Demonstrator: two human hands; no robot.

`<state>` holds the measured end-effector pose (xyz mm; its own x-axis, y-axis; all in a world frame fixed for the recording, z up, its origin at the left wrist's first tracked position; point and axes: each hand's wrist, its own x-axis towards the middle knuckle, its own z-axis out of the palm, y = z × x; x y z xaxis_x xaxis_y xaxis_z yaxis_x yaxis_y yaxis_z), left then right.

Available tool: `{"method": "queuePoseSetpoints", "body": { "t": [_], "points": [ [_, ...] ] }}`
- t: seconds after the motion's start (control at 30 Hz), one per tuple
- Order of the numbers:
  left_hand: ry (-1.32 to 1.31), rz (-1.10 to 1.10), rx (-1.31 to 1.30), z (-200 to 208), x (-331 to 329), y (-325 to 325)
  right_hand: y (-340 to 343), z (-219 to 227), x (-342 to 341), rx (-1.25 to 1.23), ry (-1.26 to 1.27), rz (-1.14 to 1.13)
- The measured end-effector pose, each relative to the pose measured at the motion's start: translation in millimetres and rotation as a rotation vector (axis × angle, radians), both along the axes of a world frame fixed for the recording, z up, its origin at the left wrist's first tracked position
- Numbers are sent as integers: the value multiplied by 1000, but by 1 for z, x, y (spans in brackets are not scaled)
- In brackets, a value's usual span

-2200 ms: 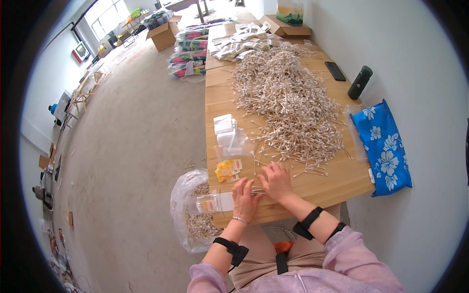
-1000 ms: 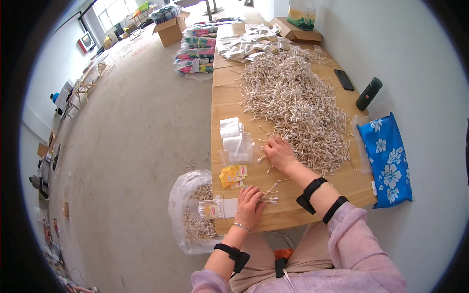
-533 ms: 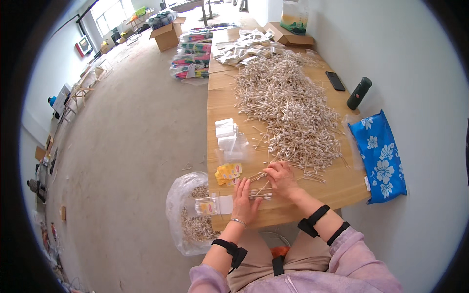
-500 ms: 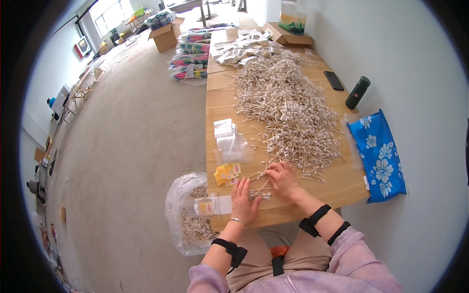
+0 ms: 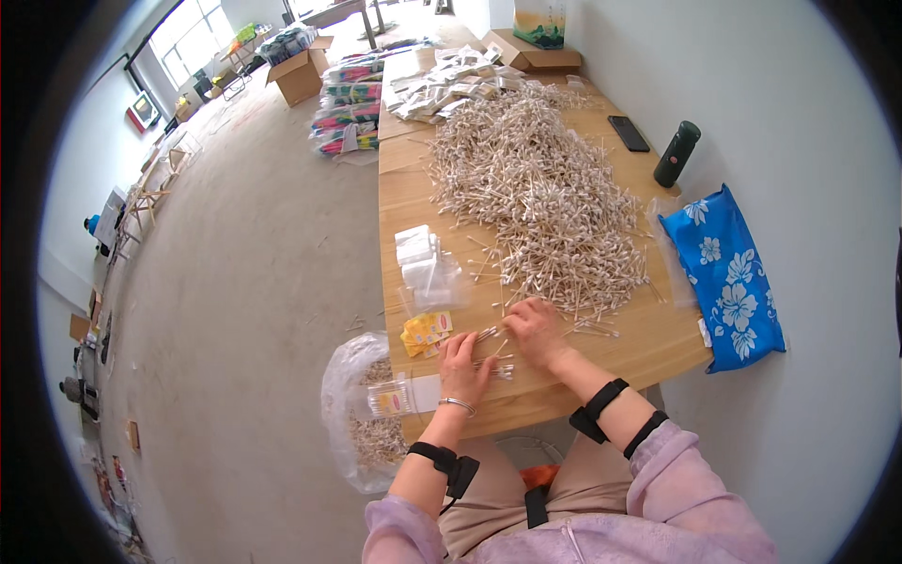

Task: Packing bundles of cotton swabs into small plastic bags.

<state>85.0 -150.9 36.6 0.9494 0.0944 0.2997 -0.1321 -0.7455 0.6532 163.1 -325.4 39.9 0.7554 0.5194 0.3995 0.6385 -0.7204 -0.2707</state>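
My left hand (image 5: 462,371) lies curled on the near end of the table, its fingers closed over a small bunch of cotton swabs (image 5: 501,372) whose white tips stick out to the right. To its right, my right hand (image 5: 536,331) pinches at a swab, fingertips pointing left; the swab's hold is partly hidden. Beyond both hands spreads a large heap of loose cotton swabs (image 5: 540,188). Just left of my left hand, a filled clear packet of swabs (image 5: 388,399) juts over the table edge. Small yellow cards (image 5: 427,331) lie beyond the left hand, below clear plastic bags (image 5: 430,271).
A clear sack of swabs (image 5: 349,414) stands on the floor by the table's left edge. Along the right side are a blue flowered pack (image 5: 728,277), a dark green bottle (image 5: 676,155) and a black phone (image 5: 629,133). Filled packets (image 5: 446,86) and a cardboard box (image 5: 536,54) lie far back.
My left hand's fingers have curled in more over the bunch of swabs. My right hand stays close by, fingers bent. The whole view has shifted slightly.
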Motion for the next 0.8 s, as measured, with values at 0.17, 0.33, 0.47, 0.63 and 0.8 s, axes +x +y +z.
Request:
{"method": "queuePoseSetpoints", "body": {
  "t": [0.17,0.33,0.47,0.63,0.8],
  "points": [
    [1,-60,-76,-5,-2,12,-28,5,2,16,-3,-187],
    [-48,-194,-74,-10,-7,17,-14,13,-24,135,-60,-188],
    [-64,13,-281,-13,-17,11,9,12,-64,153,155,-82],
    [-27,209,-817,-27,-30,11,35,1,-91,-226,189,33],
    [-38,204,-945,-31,-35,12,46,3,-68,-266,180,-8]
  ]
}}
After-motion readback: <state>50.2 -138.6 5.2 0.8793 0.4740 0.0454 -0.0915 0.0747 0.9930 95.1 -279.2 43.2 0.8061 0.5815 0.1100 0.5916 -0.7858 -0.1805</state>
